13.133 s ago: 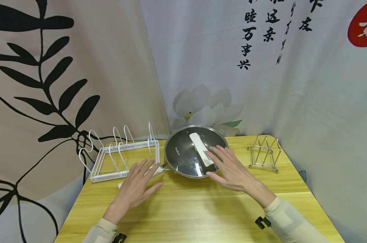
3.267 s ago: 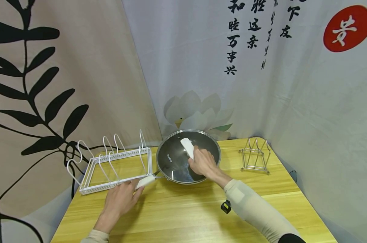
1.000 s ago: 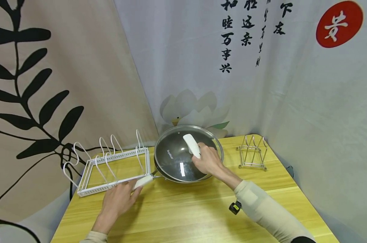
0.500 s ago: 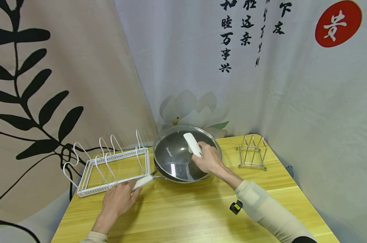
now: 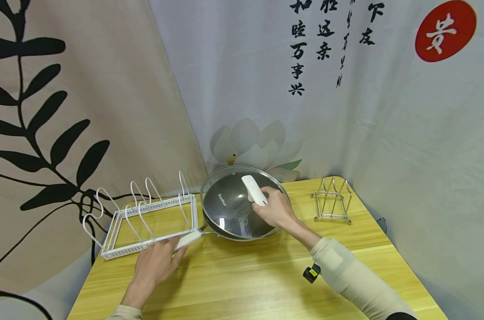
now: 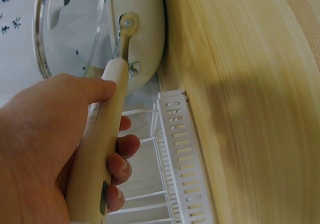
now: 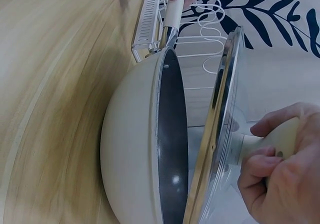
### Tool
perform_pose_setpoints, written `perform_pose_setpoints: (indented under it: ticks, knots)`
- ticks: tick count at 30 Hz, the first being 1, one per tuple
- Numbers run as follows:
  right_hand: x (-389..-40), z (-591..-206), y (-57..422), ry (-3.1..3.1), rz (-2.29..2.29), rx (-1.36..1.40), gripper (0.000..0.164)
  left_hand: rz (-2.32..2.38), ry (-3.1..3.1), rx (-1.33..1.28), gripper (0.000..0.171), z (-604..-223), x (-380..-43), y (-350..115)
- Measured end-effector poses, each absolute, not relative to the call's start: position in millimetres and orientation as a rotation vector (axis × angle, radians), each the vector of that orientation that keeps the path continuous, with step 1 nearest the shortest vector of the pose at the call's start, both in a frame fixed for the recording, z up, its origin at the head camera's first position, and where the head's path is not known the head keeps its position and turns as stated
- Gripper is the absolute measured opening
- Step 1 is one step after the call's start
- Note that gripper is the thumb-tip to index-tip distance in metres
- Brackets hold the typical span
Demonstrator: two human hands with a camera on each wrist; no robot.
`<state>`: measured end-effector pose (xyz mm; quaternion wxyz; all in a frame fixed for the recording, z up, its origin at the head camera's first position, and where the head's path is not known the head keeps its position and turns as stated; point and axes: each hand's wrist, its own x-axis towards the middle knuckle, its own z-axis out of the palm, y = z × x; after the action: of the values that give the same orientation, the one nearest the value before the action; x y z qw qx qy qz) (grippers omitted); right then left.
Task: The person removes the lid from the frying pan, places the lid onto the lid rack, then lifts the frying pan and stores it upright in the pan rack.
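Note:
A cream pan (image 7: pixel 129 144) with a dark inside stands on the table. My left hand (image 5: pixel 155 261) grips its white handle (image 5: pixel 189 239); in the left wrist view the thumb lies along the top and the fingers curl underneath. My right hand (image 5: pixel 276 208) holds the glass lid (image 5: pixel 218 180) by its white bar handle (image 5: pixel 253 189). In the right wrist view the lid stands off the pan rim, tilted, with a gap that widens toward the pan-handle side. From the head view the lid overlaps most of the pan and sits slightly left of it.
A white rack (image 5: pixel 146 242) with upright loops stands to the left, close beside the pan handle and left hand. At the table's back right is a small metal wire rack (image 5: pixel 333 202). A printed curtain (image 5: pixel 242 89) hangs right behind the wooden table (image 5: pixel 234 284).
Both hands were open at first; then the left took the pan handle and the right the lid handle. The lid has come up off the pan and lately shifted slightly left.

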<state>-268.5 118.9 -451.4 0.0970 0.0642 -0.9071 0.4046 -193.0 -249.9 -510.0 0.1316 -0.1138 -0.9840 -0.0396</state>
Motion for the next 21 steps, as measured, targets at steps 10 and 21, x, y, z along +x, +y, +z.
perform_pose_setpoints:
  ticks: [10, 21]
  knots:
    - [-267.7, -449.8, 120.7, -2.674, 1.289, 0.185, 0.059, -0.117, -2.854, -0.329, 0.04, -509.9, -193.3, -249.4]
    - [-266.3, -444.0, 120.4, -2.682, 1.418, 0.134, 0.064, -0.107, -2.856, -0.329, 0.039, -510.5, -193.7, -249.7]
